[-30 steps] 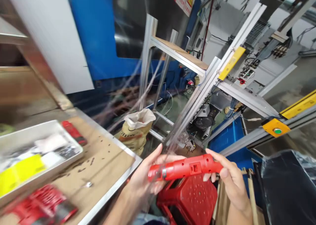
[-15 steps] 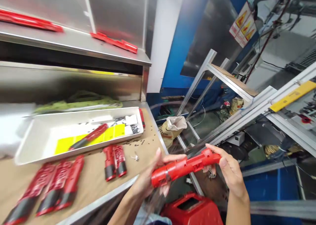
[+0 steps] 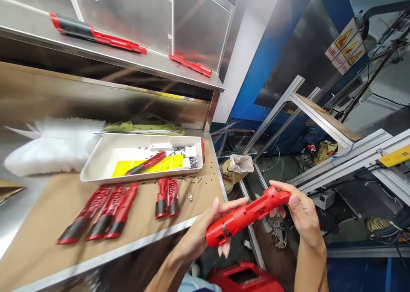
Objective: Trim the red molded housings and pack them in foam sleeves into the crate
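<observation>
Between my two hands is a red plastic tool housing (image 3: 245, 217), tilted with its right end higher, off the front edge of the bench. My left hand (image 3: 213, 228) is closed around the thick lower-left end, thumb on the near side and fingertips showing beneath. At the narrower right end, my right hand (image 3: 299, 211) grips with fingers over the top and thumb against it. A small dark band or clip shows near the left end. On the bench lie several red-and-black housings (image 3: 110, 213), and a further pair (image 3: 167, 197) sits nearer my hands.
A white tray (image 3: 92, 172) holds yellow sheets, a red-and-black piece and small dark parts. Loose dark bits lie beside it. On the steel shelf (image 3: 156, 70) are more red pieces (image 3: 190, 65). An aluminium frame (image 3: 272, 112) and a red bin-like object (image 3: 246, 279) stand right and below.
The view has shifted left, so bench and shelf sit farther right in the picture. Both hands keep hold of the red housing, which is tilted slightly more steeply.
</observation>
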Demonstrator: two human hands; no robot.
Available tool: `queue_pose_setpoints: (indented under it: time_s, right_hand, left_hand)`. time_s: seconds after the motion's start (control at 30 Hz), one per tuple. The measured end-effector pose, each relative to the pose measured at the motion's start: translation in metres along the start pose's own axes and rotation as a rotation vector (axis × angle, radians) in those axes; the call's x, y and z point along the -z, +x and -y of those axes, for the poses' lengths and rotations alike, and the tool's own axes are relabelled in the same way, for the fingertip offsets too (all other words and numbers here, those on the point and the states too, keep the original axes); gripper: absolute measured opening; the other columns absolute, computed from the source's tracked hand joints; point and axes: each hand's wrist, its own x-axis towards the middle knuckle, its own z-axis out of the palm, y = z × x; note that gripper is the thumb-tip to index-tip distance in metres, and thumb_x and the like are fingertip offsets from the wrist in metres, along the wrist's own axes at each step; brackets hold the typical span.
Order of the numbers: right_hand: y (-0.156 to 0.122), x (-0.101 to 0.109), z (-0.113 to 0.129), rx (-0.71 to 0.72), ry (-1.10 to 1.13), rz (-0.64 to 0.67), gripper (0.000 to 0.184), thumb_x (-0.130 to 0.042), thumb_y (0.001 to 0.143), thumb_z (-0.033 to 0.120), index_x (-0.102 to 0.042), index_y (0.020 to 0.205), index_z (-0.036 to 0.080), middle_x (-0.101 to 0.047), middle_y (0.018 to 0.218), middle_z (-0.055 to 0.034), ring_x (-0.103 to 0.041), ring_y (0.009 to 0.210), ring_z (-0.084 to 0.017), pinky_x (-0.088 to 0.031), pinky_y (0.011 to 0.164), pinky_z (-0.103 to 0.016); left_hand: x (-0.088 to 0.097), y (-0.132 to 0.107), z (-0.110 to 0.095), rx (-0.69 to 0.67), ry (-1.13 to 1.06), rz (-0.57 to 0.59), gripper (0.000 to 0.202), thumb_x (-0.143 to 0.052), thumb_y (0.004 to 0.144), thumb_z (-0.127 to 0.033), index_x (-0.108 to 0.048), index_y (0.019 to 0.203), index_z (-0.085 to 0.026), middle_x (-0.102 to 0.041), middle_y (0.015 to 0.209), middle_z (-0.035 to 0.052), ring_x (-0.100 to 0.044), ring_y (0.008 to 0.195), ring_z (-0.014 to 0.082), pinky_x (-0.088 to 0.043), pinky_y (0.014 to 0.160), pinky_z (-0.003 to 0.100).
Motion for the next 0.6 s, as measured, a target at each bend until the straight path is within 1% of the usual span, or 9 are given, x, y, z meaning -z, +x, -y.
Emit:
queue_pose_setpoints:
  time_s: [0.13,0.2,0.3,0.33,0.4,0.43,0.5,0.53,0.6]
  right_hand:
    - [0.002,0.002,0.003,-0.019,-0.027,-0.056,0.046,-0.044,0.100,0.051,-0.069,0.122,0.019,-0.068,0.067,-0.0040,-0.057,0.054,-0.016,-0.040,0.048,-0.027]
    - [0.003,0.004,0.003,-0.023,-0.046,-0.082,0.045,-0.045,0.099,0.051,-0.070,0.121,0.020,-0.066,0.065,-0.0028,-0.055,0.052,-0.015,-0.038,0.047,-0.026]
    - [0.005,0.004,0.005,-0.047,-0.048,-0.085,0.044,-0.048,0.098,0.053,-0.072,0.116,0.020,-0.062,0.061,-0.0012,-0.052,0.048,-0.013,-0.035,0.045,-0.026]
    - [0.007,0.004,0.006,-0.061,-0.038,-0.078,0.044,-0.049,0.097,0.054,-0.073,0.113,0.020,-0.060,0.061,-0.0008,-0.051,0.047,-0.013,-0.034,0.044,-0.025]
    - [0.010,0.002,0.008,-0.093,-0.011,-0.062,0.045,-0.050,0.095,0.056,-0.074,0.107,0.021,-0.058,0.060,-0.0004,-0.050,0.047,-0.012,-0.034,0.043,-0.024]
    - [0.012,0.001,0.009,-0.108,0.004,-0.052,0.045,-0.051,0.095,0.057,-0.075,0.105,0.021,-0.058,0.060,-0.0007,-0.050,0.047,-0.012,-0.035,0.043,-0.024]
    - [0.015,-0.001,0.010,-0.131,0.026,-0.032,0.047,-0.051,0.094,0.059,-0.075,0.103,0.020,-0.060,0.061,-0.0016,-0.052,0.048,-0.013,-0.036,0.043,-0.024]
    - [0.017,-0.001,0.009,-0.141,0.034,-0.026,0.048,-0.051,0.094,0.060,-0.075,0.102,0.019,-0.060,0.061,-0.0021,-0.052,0.048,-0.013,-0.036,0.043,-0.024]
    - [0.019,-0.003,0.008,-0.160,0.045,-0.025,0.050,-0.051,0.092,0.061,-0.075,0.100,0.018,-0.060,0.059,-0.0025,-0.051,0.046,-0.013,-0.036,0.042,-0.024]
  left_hand:
    - [-0.003,0.006,0.012,0.021,-0.048,0.107,0.072,-0.053,0.084,-0.073,-0.064,0.129,-0.018,-0.077,0.098,0.0134,-0.062,0.045,0.0104,-0.043,0.041,0.017]
    - [-0.006,0.009,0.020,0.038,-0.091,0.170,0.068,-0.052,0.086,-0.071,-0.065,0.126,-0.018,-0.077,0.098,0.0137,-0.064,0.046,0.0106,-0.042,0.040,0.016]
    - [-0.012,0.012,0.032,0.074,-0.177,0.265,0.068,-0.056,0.084,-0.070,-0.061,0.128,-0.018,-0.077,0.101,0.0152,-0.070,0.052,0.0148,-0.044,0.041,0.016]
    - [-0.015,0.012,0.036,0.089,-0.200,0.287,0.067,-0.058,0.084,-0.069,-0.060,0.129,-0.019,-0.077,0.102,0.0149,-0.072,0.057,0.0168,-0.047,0.045,0.017]
    - [-0.022,0.010,0.042,0.119,-0.230,0.317,0.059,-0.060,0.085,-0.065,-0.061,0.127,-0.023,-0.077,0.103,0.0117,-0.075,0.070,0.0201,-0.054,0.059,0.024]
    - [-0.025,0.009,0.046,0.126,-0.240,0.326,0.054,-0.059,0.086,-0.064,-0.063,0.125,-0.026,-0.078,0.102,0.0085,-0.076,0.076,0.0209,-0.055,0.066,0.027]
    - [-0.030,0.008,0.051,0.121,-0.274,0.350,0.050,-0.061,0.085,-0.063,-0.067,0.120,-0.027,-0.078,0.099,0.0044,-0.075,0.085,0.0221,-0.055,0.074,0.032]
    - [-0.031,0.008,0.054,0.116,-0.299,0.362,0.052,-0.064,0.083,-0.063,-0.068,0.119,-0.026,-0.078,0.098,0.0048,-0.075,0.087,0.0225,-0.054,0.076,0.032]
    - [-0.033,0.008,0.057,0.119,-0.345,0.375,0.060,-0.071,0.077,-0.064,-0.069,0.119,-0.022,-0.078,0.097,0.0087,-0.075,0.087,0.0226,-0.055,0.078,0.033]
